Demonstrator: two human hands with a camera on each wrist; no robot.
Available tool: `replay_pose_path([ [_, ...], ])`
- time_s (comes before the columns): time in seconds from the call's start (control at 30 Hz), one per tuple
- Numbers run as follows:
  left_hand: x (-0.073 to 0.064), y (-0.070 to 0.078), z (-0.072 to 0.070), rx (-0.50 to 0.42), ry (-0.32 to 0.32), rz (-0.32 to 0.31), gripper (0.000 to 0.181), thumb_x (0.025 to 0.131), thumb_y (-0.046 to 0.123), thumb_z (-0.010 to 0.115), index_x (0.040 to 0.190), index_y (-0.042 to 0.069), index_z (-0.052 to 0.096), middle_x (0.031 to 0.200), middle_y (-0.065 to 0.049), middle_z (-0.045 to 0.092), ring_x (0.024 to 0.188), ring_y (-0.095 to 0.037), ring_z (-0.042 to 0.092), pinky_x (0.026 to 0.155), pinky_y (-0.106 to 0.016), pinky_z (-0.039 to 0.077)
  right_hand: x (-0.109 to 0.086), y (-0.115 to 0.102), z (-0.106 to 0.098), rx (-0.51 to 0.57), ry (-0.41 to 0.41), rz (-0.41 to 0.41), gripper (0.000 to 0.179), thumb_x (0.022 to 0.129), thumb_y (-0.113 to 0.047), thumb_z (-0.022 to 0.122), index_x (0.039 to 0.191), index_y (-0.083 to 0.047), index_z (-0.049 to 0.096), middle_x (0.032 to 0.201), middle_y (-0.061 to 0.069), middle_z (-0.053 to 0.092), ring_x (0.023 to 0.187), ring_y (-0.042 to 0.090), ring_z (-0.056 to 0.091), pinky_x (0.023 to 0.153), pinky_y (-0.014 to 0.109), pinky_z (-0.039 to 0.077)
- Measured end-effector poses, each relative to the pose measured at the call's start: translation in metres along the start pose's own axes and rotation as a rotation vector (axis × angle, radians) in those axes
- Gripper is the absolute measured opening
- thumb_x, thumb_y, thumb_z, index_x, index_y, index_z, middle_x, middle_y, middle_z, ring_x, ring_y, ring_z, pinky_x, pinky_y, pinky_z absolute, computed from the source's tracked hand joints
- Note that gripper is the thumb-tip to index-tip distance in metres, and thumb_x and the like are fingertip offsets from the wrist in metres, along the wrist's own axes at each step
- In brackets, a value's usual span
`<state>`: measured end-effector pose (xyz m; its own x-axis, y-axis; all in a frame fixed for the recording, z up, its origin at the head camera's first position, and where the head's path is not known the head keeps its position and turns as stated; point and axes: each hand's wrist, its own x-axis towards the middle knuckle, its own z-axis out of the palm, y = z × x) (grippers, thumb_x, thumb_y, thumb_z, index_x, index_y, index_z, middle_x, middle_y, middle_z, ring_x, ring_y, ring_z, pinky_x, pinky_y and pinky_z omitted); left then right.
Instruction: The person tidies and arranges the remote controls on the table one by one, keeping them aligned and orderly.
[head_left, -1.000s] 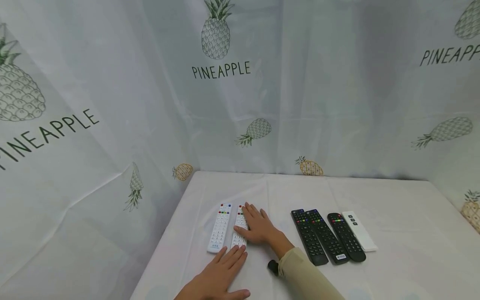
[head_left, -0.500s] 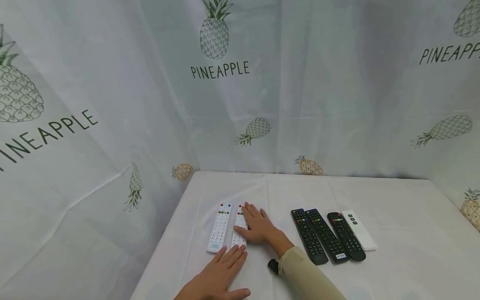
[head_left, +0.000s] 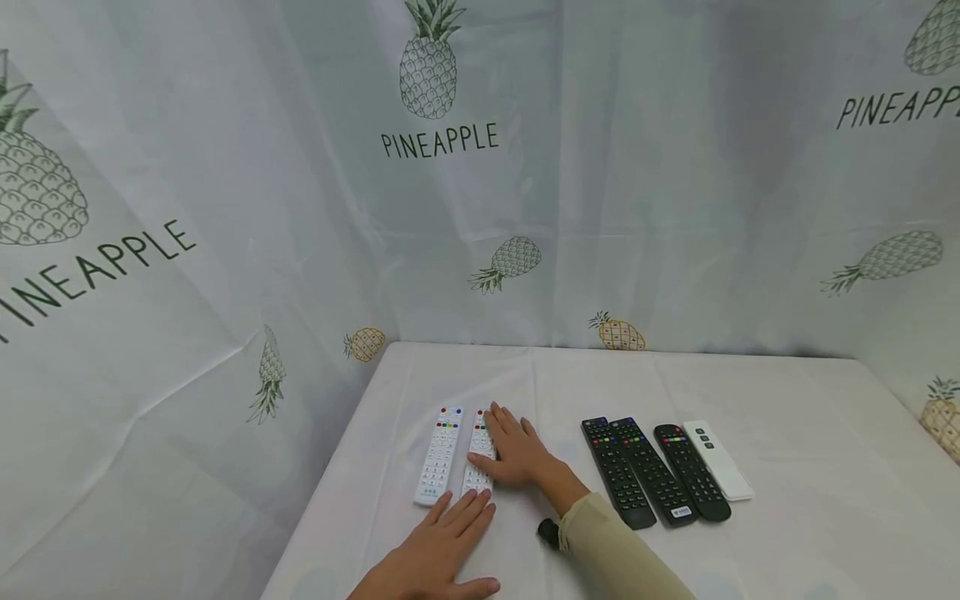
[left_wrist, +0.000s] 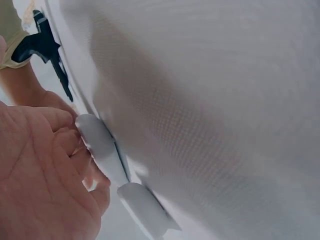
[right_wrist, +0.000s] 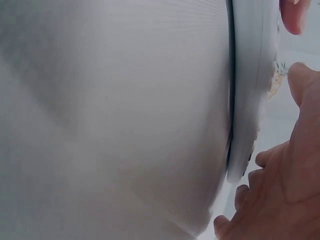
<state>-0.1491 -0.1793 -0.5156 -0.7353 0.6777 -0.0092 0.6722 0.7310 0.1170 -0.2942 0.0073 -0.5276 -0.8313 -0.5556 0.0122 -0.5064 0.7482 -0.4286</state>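
Two white remote controls lie side by side at the left of the table in the head view. My right hand (head_left: 517,454), fingers straight and thumb spread, lies over the right white remote control (head_left: 478,479) and covers part of its keys. In the right wrist view that remote control (right_wrist: 250,85) runs beside my palm; firm contact cannot be made out. My left hand (head_left: 438,550) is stretched flat, its fingertips at the near end of the same remote control. Left of it, the other white remote control (head_left: 438,457) is untouched. Neither hand grips anything.
To the right lie a black remote control (head_left: 618,475), a second black one (head_left: 654,473), a rounded black one (head_left: 693,473) and a slim white one (head_left: 718,460). A small black object (head_left: 548,533) sits by the right sleeve. Pineapple-print curtain (head_left: 465,200) surrounds the table (head_left: 817,467).
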Motion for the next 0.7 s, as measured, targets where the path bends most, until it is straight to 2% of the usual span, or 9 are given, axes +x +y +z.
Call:
replay_pose_path([
  [0.2, 0.004, 0.003, -0.001, -0.020, 0.002, 0.005, 0.082, 0.098, 0.070, 0.029, 0.157, 0.013, 0.027, 0.165, -0.006, 0.024, 0.151, -0.026, 0.025, 0.114, -0.060, 0.025, -0.005, 0.003, -0.005, -0.002, 0.021, 0.000, 0.087, 0.095, -0.065, 0.041, 0.156, -0.005, 0.027, 0.165, 0.015, 0.019, 0.152, 0.033, 0.019, 0.118, 0.061, 0.021],
  [0.4, 0.010, 0.012, 0.000, -0.046, 0.000, 0.027, 0.082, 0.098, 0.071, 0.027, 0.158, 0.015, 0.025, 0.166, -0.006, 0.020, 0.153, -0.026, 0.021, 0.117, -0.058, 0.020, -0.017, 0.004, -0.020, 0.042, 0.010, 0.012, 0.085, 0.097, -0.065, 0.040, 0.156, -0.006, 0.027, 0.165, 0.014, 0.018, 0.153, 0.033, 0.017, 0.119, 0.061, 0.017],
  [0.47, 0.012, 0.015, 0.002, -0.046, 0.010, 0.036, 0.081, 0.098, 0.070, 0.028, 0.158, 0.016, 0.024, 0.166, -0.006, 0.018, 0.153, -0.027, 0.019, 0.119, -0.053, 0.013, -0.021, 0.006, -0.023, 0.040, 0.014, 0.022, 0.084, 0.096, -0.065, 0.041, 0.156, -0.007, 0.029, 0.165, 0.012, 0.019, 0.153, 0.033, 0.018, 0.120, 0.061, 0.016],
  [0.6, 0.020, 0.023, 0.007, 0.016, 0.079, 0.080, 0.079, 0.098, 0.069, 0.032, 0.159, 0.019, 0.023, 0.167, -0.008, 0.014, 0.153, -0.031, 0.015, 0.119, -0.045, -0.010, -0.029, 0.012, -0.027, 0.008, 0.034, 0.031, 0.080, 0.096, -0.065, 0.041, 0.153, -0.010, 0.037, 0.164, 0.013, 0.024, 0.152, 0.035, 0.019, 0.119, 0.064, 0.012],
  [0.7, 0.025, 0.029, 0.008, 0.057, 0.119, 0.111, 0.079, 0.098, 0.069, 0.030, 0.159, 0.019, 0.022, 0.167, -0.009, 0.012, 0.153, -0.033, 0.014, 0.116, -0.047, -0.011, -0.037, 0.016, -0.031, 0.018, 0.036, 0.034, 0.076, 0.097, -0.064, 0.042, 0.151, -0.011, 0.042, 0.163, 0.015, 0.027, 0.151, 0.038, 0.021, 0.117, 0.066, 0.013],
])
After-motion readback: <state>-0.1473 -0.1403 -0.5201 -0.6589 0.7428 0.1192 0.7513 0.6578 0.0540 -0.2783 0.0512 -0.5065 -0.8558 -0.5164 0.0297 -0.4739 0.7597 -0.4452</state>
